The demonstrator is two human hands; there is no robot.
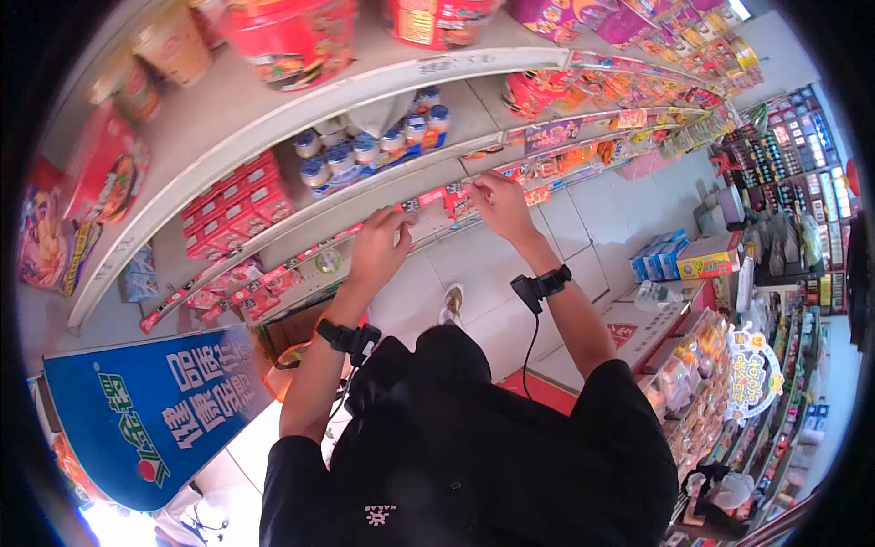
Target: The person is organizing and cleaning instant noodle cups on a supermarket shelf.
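A red label strip (319, 244) with small printed pictures runs along the front edge of a curved white shelf. My left hand (381, 244) has bent fingers, their tips against the strip, with a gap showing between thumb and forefinger. Farther right, my right hand (499, 205) pinches the same strip at the shelf edge, fingertips together. Between the hands a short stretch of red strip shows. Above and behind it stand several small white bottles with blue caps (365, 149) in packs.
Red boxes (235, 205) are stacked on the shelf at left. Red noodle tubs (290, 41) stand on the shelf above. A blue sign board (159, 410) is at lower left. Packaged snacks (688, 392) fill a rack at right, near a white carton (629, 328).
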